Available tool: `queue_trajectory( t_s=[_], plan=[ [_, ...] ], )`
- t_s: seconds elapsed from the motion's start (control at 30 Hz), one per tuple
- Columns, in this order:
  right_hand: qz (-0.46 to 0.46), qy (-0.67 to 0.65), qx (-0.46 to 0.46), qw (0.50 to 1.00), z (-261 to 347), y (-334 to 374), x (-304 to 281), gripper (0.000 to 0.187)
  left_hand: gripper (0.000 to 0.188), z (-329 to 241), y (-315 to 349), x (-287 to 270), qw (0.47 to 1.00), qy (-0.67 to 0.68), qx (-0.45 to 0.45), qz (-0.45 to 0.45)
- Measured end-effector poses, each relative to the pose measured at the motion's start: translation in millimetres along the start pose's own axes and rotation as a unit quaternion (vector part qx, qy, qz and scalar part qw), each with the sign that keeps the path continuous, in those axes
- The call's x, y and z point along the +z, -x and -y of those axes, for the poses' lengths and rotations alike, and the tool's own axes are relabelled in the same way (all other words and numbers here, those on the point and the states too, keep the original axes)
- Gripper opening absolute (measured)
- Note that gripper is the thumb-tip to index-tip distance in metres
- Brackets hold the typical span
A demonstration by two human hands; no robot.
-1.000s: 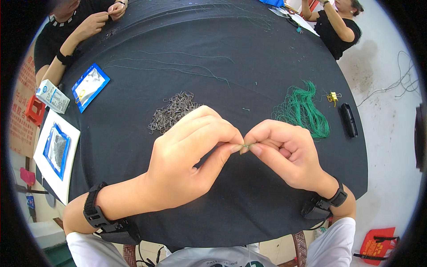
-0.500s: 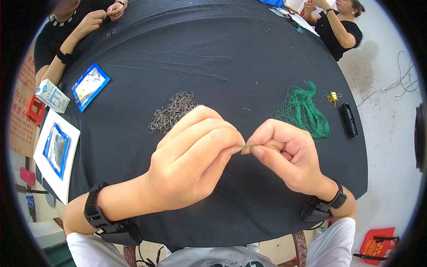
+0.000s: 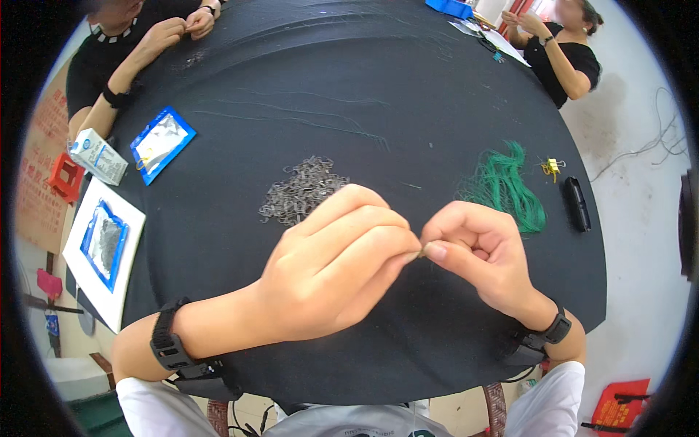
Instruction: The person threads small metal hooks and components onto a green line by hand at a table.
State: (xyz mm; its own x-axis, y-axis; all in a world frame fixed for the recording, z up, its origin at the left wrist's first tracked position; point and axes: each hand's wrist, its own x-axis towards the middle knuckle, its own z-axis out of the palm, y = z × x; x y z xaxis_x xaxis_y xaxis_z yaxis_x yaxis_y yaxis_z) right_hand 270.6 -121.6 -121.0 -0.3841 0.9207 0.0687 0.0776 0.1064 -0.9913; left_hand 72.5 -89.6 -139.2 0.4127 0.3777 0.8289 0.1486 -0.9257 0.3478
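Observation:
Over the near middle of the table, my left hand (image 3: 338, 273) is closed in a pinch, its back toward me. Fingertip to fingertip with it, my right hand (image 3: 484, 255) pinches with thumb and forefinger, the other fingers curled. A short bit of thin green thread (image 3: 421, 252) shows where the tips meet; whether a hook is hidden in the left fingers I cannot tell. Just beyond my left hand lies a heap of small dark metal fish hooks (image 3: 302, 193). Past my right hand is a loose bundle of green thread (image 3: 510, 191).
Right of the bundle are a yellow binder clip (image 3: 553, 168) and a black case (image 3: 577, 205). At left are a blue-edged pouch (image 3: 163, 146), a carton (image 3: 100, 156) and a white board (image 3: 129, 291) with another pouch (image 3: 106, 244). Two people sit across the black-covered table (image 3: 408, 342).
My view has shifted slightly, so the table things appear a little further right. My hands stay pinched together, with less thread showing between the fingertips.

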Motion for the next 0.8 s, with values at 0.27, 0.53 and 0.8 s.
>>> queue_trajectory(
  t_s=[0.27,0.53,0.8],
  plan=[
    [-0.01,0.028,-0.002,1.0,6,-2,-1,0.005,0.017,-1,-5,0,0.997,0.057,-0.054,0.021],
    [0.012,0.166,0.134,0.977,18,-25,-17,0.01,0.006,26,-24,-20,0.97,0.029,-0.235,0.054],
    [-0.028,0.49,0.045,0.87,17,-108,-93,0.012,0.016,164,-40,-123,0.921,-0.139,-0.36,0.057]
  ],
)
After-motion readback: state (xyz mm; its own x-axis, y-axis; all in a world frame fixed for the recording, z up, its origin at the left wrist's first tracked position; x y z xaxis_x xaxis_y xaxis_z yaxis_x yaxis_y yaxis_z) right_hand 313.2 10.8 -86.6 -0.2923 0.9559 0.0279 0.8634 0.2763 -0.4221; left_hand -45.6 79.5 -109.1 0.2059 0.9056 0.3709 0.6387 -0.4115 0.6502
